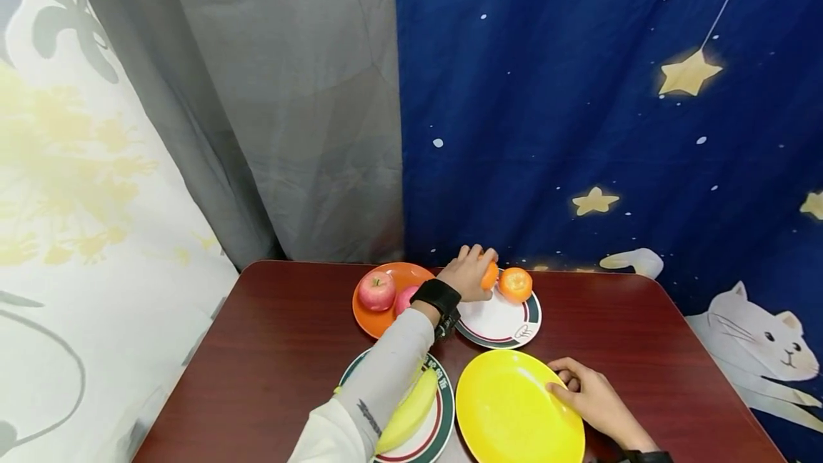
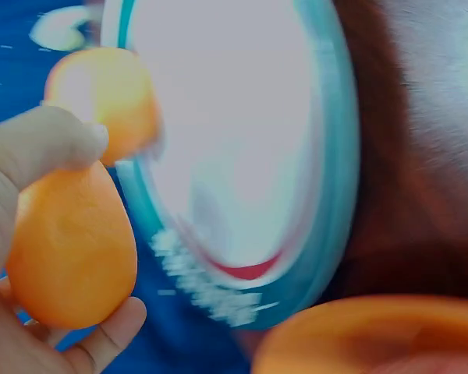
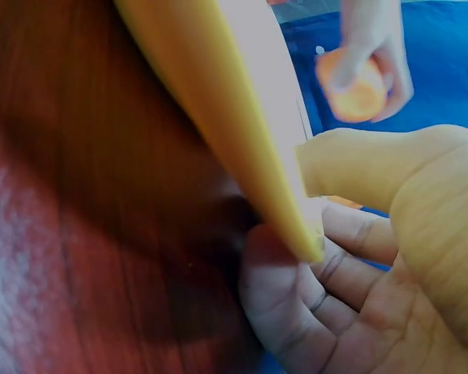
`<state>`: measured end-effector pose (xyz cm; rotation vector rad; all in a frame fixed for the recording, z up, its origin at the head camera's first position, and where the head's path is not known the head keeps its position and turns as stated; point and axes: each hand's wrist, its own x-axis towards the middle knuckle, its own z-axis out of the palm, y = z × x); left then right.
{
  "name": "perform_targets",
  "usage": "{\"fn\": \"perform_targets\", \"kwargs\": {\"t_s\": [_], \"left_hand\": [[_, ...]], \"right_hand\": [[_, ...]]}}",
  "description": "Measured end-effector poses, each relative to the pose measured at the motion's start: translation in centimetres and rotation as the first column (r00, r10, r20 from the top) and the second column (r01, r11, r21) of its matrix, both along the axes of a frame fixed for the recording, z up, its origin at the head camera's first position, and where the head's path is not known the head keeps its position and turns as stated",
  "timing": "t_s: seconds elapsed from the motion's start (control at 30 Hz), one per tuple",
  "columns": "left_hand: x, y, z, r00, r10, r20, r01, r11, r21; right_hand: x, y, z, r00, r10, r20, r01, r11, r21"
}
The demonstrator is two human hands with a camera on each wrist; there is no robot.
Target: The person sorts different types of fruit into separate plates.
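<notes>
In the head view my left hand [image 1: 471,275] grips an orange [image 2: 76,245] over the far white plate [image 1: 491,316] with a green rim. Thumb and fingers curl round the fruit in the left wrist view. A second orange [image 1: 516,285] sits at that plate's right edge. My right hand [image 1: 588,399] pinches the right rim of a yellow plate [image 1: 521,406], thumb on top and fingers beneath. The right wrist view shows the plate's edge between them.
Left of the white plate, an orange plate [image 1: 365,320] holds a red apple [image 1: 376,291] and another red fruit [image 1: 405,299], partly covered by the left wrist. Bananas [image 1: 411,413] lie on a nearer green-rimmed plate [image 1: 444,424] under the left forearm. Curtains [image 1: 308,127] hang behind the brown table [image 1: 270,370].
</notes>
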<state>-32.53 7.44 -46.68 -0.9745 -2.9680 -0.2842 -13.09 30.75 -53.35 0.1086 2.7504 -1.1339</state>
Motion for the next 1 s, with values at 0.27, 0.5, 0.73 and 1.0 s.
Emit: {"fn": "perform_targets", "kwargs": {"t_s": [0.27,0.5,0.73,1.0], "left_hand": [[5.0,-1.1,4.1,0.939,-0.315,-0.14,0.326,0.943,0.063],[12.4,-1.8,2.2,0.828,-0.55,-0.107,0.544,0.835,-0.083],[15.7,-2.6,-2.3,0.766,-0.642,0.034,0.637,0.75,-0.18],[16.3,-3.1,-4.0,0.745,-0.665,0.057,0.658,0.716,-0.232]], "right_hand": [[0.4,0.4,-0.1,1.0,-0.004,-0.001,0.004,1.0,0.009],[0.1,0.3,-0.2,0.997,0.06,-0.049,-0.06,0.998,0.01],[0.0,0.0,0.0,0.998,0.045,-0.047,-0.044,0.999,0.016],[0.1,0.0,-0.1,0.999,0.028,-0.021,-0.027,0.999,0.023]]}}
